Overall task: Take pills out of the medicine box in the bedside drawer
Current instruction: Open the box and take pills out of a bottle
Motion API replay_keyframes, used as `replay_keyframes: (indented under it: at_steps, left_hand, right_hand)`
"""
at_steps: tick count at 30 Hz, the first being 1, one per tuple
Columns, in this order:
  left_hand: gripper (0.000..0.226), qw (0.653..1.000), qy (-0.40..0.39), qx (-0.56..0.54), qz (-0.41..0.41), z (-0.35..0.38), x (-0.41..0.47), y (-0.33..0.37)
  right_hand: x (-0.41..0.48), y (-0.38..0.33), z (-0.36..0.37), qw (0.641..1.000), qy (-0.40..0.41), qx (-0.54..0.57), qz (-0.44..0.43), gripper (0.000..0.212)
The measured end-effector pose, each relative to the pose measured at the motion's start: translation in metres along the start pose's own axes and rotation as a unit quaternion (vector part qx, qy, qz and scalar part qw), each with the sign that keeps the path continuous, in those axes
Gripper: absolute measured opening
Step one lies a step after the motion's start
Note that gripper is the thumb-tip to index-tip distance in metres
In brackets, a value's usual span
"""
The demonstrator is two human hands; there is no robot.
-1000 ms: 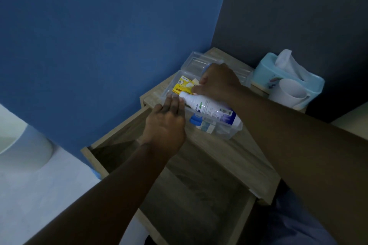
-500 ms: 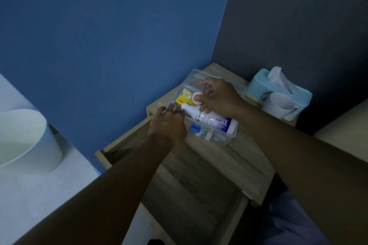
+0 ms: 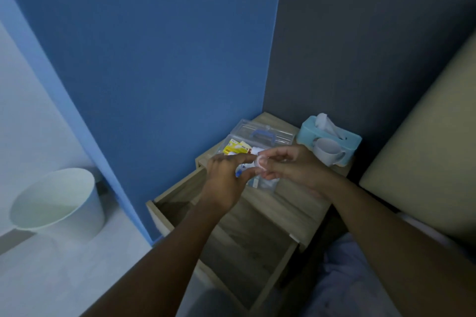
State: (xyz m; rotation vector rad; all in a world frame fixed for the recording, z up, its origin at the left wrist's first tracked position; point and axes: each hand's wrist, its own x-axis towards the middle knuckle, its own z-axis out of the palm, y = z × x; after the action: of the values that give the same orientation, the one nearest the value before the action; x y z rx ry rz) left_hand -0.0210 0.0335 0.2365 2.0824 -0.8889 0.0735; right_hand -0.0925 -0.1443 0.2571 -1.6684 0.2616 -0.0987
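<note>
The clear plastic medicine box (image 3: 268,184) stands on top of the bedside table, its lid (image 3: 262,134) with a blue handle swung back. A yellow packet (image 3: 233,149) lies inside. Just above the box, both hands hold a white bottle with a blue label (image 3: 243,168). My left hand (image 3: 224,180) wraps the bottle's body and hides most of it. My right hand (image 3: 288,167) pinches the round white cap (image 3: 260,162) between thumb and fingers. The bedside drawer (image 3: 244,237) below is pulled out, and its visible inside is bare wood.
A teal tissue box (image 3: 334,134) and a white mug (image 3: 328,153) stand at the table's back right. A white bin (image 3: 56,203) sits on the floor at left. A beige headboard (image 3: 425,149) is at right, blue and dark walls close behind.
The bottle has come up out of the box. My left hand left the box's edge and closed on the bottle's body; my right hand shifted to the cap. The view has pulled back.
</note>
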Motion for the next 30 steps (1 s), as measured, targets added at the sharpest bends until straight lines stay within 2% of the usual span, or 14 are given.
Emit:
replay_keyframes:
  at_steps: [2, 4, 6, 8, 13, 17, 19, 21, 23, 24, 26, 28, 30]
  left_hand:
    - [0.028, 0.999, -0.012, -0.03, -0.02, -0.001, -0.012, 0.015]
    - [0.028, 0.989, -0.026, -0.136, -0.054, -0.002, -0.02, 0.029]
    - [0.034, 0.952, -0.043, -0.285, -0.103, -0.002, -0.026, 0.041]
    - [0.04, 0.922, -0.057, -0.363, -0.125, 0.001, -0.031, 0.048]
    - [0.036, 0.902, -0.038, -0.417, -0.107, 0.01, -0.037, 0.058]
    - [0.031, 0.883, -0.021, -0.451, -0.125, 0.018, -0.04, 0.06]
    - [0.032, 0.843, -0.037, -0.515, -0.151, 0.022, -0.041, 0.062]
    - [0.034, 0.783, -0.056, -0.591, -0.186, 0.024, -0.04, 0.065]
    - [0.04, 0.738, -0.066, -0.637, -0.213, 0.024, -0.036, 0.063]
    - [0.043, 0.728, -0.07, -0.646, -0.219, 0.025, -0.034, 0.062]
    - [0.045, 0.726, -0.077, -0.645, -0.226, 0.025, -0.03, 0.06]
    - [0.043, 0.73, -0.086, -0.639, -0.225, 0.026, -0.027, 0.059]
    - [0.038, 0.731, -0.1, -0.638, -0.221, 0.028, -0.027, 0.059]
  right_hand:
    - [-0.014, -0.007, -0.002, 1.0, 0.003, -0.03, -0.005, 0.027]
    - [-0.026, -0.014, -0.004, 0.996, 0.017, -0.085, -0.014, 0.027]
    - [-0.035, -0.021, -0.008, 0.992, 0.034, -0.122, -0.028, 0.025]
    - [-0.042, -0.027, -0.013, 0.99, 0.034, -0.13, -0.038, 0.021]
    - [-0.056, -0.03, -0.014, 0.988, 0.053, -0.134, -0.06, 0.017]
    - [-0.06, -0.025, -0.009, 0.983, 0.08, -0.121, -0.116, 0.015]
    - [-0.061, -0.027, -0.005, 0.977, 0.089, -0.13, -0.141, 0.018]
    - [-0.061, -0.034, -0.004, 0.964, 0.084, -0.186, -0.171, 0.021]
    - [-0.062, -0.045, -0.008, 0.956, 0.046, -0.227, -0.178, 0.025]
    - [-0.063, -0.05, -0.01, 0.958, 0.02, -0.229, -0.173, 0.027]
    - [-0.063, -0.058, -0.016, 0.956, -0.002, -0.246, -0.16, 0.036]
    - [-0.063, -0.061, -0.018, 0.941, 0.04, -0.302, -0.146, 0.044]
    - [-0.063, -0.063, -0.019, 0.918, 0.069, -0.361, -0.149, 0.041]
